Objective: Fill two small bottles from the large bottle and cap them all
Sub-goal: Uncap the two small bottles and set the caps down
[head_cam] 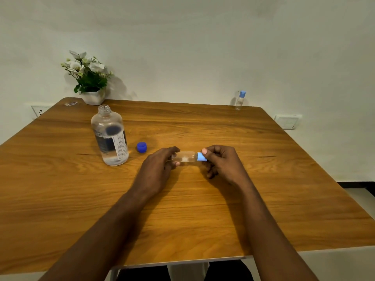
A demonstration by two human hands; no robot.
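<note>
Left hand gripped the body of a small bottle, fingers curled round it. Right hand pinched its light-blue cap between thumb and fingers. The bottle was held sideways at centre frame, low over the table, cap end pointing frame-right.

Large bottle stood upright left of centre, neck open. Its dark blue cap lay on the wood just to its right. Second small bottle stood at the table's far edge, upper right of frame, with its cap on. Potted plant sat upper left, not relevant.

My read of the step: turning the cap on the held bottle. Couldn't tell whether it was going on or coming off, and its fill level wasn't readable (glare on clear plastic).

To do it well:
- Tip the bottle upright before the cap loosens. Sideways with any liquid inside risks a spill.
- Left hand only holds the body fixed. The wall probably flexes, and a squeeze would push liquid out of the neck.
- Right hand does all the turning, with the cap square to the neck to avoid cross-threading.
- If the cap comes off, park it beside the dark blue cap, clear of the pour path.
- The large bottle needs capping too.
</note>
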